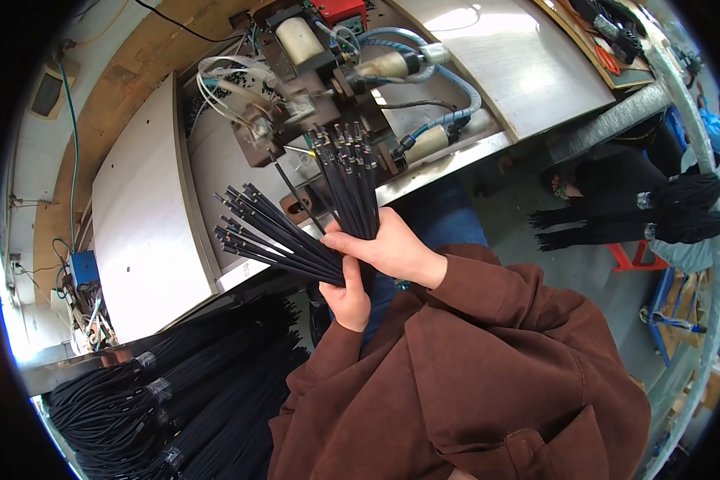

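Note:
My left hand (pixel 349 302) is closed round a bundle of thin black cords (pixel 276 234), whose tipped ends fan out to the upper left. Just right of it, my right hand (pixel 396 250) grips a second bundle of black cords (pixel 352 180), ends pointing up with small shiny bands near the tips. One single cord (pixel 296 192) runs apart from both bundles, from between my hands up to the head of a bench machine (pixel 296 108). The two hands nearly touch. The cords' lower lengths are hidden behind my hands and sleeves.
The machine has air cylinders (pixel 396 66) and looping hoses (pixel 464 84). Metal plates (pixel 140 204) flank it. Tied bundles of black cords (pixel 160 408) lie at the lower left. At the right, more cord bundles (pixel 616 216) hang near another person (pixel 616 172) and a red stool (pixel 638 258).

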A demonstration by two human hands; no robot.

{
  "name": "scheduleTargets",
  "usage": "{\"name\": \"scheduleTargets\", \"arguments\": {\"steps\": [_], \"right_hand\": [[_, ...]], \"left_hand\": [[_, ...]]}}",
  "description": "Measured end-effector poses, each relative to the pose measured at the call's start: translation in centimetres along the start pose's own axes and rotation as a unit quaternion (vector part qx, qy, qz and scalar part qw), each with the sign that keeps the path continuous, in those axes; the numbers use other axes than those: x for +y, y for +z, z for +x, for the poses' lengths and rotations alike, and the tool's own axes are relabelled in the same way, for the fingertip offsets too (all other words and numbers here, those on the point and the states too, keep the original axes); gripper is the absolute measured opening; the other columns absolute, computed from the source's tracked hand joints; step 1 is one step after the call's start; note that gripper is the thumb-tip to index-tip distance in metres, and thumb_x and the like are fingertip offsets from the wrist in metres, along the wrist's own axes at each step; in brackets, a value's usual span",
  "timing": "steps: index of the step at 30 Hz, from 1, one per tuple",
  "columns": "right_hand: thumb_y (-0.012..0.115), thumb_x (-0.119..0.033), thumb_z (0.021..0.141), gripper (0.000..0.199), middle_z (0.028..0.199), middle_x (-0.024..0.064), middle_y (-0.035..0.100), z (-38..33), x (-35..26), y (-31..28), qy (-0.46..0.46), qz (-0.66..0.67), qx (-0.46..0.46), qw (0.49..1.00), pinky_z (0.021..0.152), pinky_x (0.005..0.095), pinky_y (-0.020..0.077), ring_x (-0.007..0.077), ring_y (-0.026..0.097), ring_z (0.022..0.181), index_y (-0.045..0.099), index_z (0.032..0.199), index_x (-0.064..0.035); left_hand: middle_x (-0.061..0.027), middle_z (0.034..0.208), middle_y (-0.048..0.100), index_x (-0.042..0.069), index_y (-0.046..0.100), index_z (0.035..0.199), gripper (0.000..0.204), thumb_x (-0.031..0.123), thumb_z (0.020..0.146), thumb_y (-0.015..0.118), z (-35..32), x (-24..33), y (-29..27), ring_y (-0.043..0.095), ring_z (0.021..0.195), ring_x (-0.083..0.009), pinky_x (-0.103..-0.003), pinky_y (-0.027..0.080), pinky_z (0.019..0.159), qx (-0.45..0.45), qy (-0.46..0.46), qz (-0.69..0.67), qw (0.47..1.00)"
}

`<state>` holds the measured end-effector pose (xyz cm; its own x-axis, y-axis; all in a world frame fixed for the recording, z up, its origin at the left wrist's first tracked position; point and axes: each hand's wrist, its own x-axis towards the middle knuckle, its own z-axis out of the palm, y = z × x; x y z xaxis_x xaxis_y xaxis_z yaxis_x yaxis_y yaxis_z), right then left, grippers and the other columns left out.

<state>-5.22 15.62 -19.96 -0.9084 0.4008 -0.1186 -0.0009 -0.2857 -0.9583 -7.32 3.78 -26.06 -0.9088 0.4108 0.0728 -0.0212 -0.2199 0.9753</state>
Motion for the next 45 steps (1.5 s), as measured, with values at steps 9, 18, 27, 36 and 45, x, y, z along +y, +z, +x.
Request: {"name": "scheduleTargets", "arguments": {"steps": [9, 18, 27, 36, 45], "right_hand": [[0.064, -0.012, 0.083, 0.013, 0.074, 0.0033, 0.062, -1.6, 0.1, -0.5, 0.029, 0.023, 0.003, 0.999, 0.064, 0.0231, 0.0476, 0.0088, 0.058, 0.070, 0.062, 0.085, 0.0009], [0.064, -0.014, 0.082, 0.015, 0.069, 0.0057, 0.062, -0.9, 0.6, -0.2, 0.027, 0.035, 0.025, 0.999, 0.063, 0.0245, 0.0480, 0.0101, 0.059, 0.066, 0.061, 0.082, 0.0016], [0.068, -0.016, 0.079, 0.019, 0.073, 0.0038, 0.064, -1.0, 0.6, -0.4, 0.004, 0.032, -0.012, 0.999, 0.064, 0.0241, 0.0481, 0.0093, 0.059, 0.068, 0.063, 0.087, 0.0015], [0.064, -0.009, 0.082, 0.014, 0.078, 0.0050, 0.065, -1.8, 0.2, -0.3, 0.019, 0.026, 0.029, 0.999, 0.065, 0.0227, 0.0486, 0.0096, 0.060, 0.073, 0.064, 0.090, 0.0022], [0.063, -0.008, 0.083, 0.011, 0.074, 0.0054, 0.064, -0.5, 0.0, 0.8, -0.028, 0.073, 0.085, 0.993, 0.061, 0.0229, 0.0489, 0.0102, 0.061, 0.067, 0.063, 0.087, 0.0026]], "left_hand": [[-0.0038, 0.100, 0.060, -0.004, 0.057, 0.103, 0.020, 0.010, 0.090, 0.053, -1.2, 0.3, 0.8, 0.055, 0.091, -0.0099, -0.025, 0.043, 0.080, -0.004, 0.016, 0.025, 1.000], [-0.0051, 0.104, 0.058, -0.004, 0.055, 0.108, 0.024, 0.010, 0.089, 0.055, -0.8, -0.3, -0.5, 0.053, 0.095, -0.0115, -0.026, 0.042, 0.084, -0.020, -0.003, 0.013, 1.000], [-0.0045, 0.103, 0.058, -0.003, 0.055, 0.107, 0.023, 0.011, 0.090, 0.056, -0.4, 0.5, -0.1, 0.053, 0.094, -0.0111, -0.025, 0.042, 0.083, -0.041, -0.018, -0.015, 0.999], [-0.0061, 0.104, 0.060, -0.005, 0.056, 0.109, 0.026, 0.013, 0.090, 0.056, -0.9, -0.2, -0.3, 0.055, 0.095, -0.0129, -0.027, 0.042, 0.085, -0.013, -0.001, 0.018, 1.000], [-0.0084, 0.106, 0.060, -0.006, 0.056, 0.108, 0.025, 0.011, 0.090, 0.055, 0.9, 0.5, -0.3, 0.056, 0.096, -0.0140, -0.027, 0.042, 0.086, -0.007, 0.011, -0.018, 1.000]]}}
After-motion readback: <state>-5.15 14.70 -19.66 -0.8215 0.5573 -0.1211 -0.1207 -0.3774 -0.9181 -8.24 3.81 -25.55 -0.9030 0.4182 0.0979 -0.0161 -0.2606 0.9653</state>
